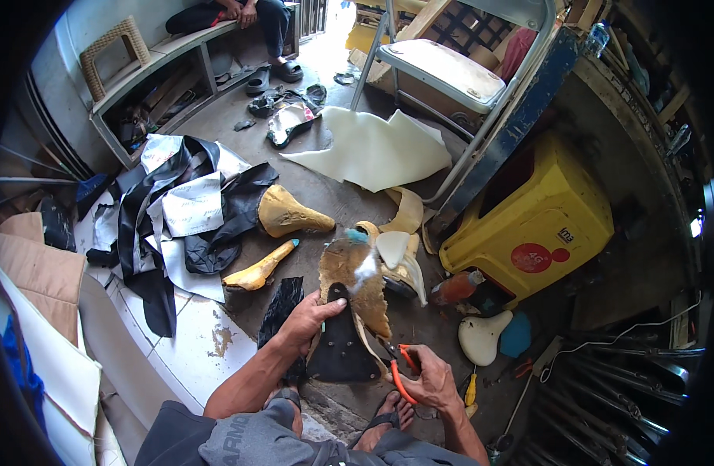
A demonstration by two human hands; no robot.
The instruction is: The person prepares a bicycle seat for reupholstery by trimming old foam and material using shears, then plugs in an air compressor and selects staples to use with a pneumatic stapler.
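Note:
A bicycle saddle's black base [341, 356] stands between my knees, its narrow end up. My left hand [304, 322] grips its left side, with the thumb over the black face. A worn brown layer with a ragged edge [349, 268] spreads out behind and to the right of the base. In my right hand [431, 379] are orange-handled pliers [402, 382], their handles partly spread. The jaws meet the right edge of the saddle; whether they bite on it I cannot make out. Just beyond lie pale foam pieces [393, 248] and two yellow foam saddle shapes [289, 213].
Black and white sheet material [194, 206] lies heaped on the left. A yellow plastic stool [563, 210] lies tipped at right, near a cream saddle [483, 338] and a yellow-handled screwdriver [471, 388]. Farther off are a white foam sheet [372, 147], a folding chair [442, 70] and a seated person [240, 14].

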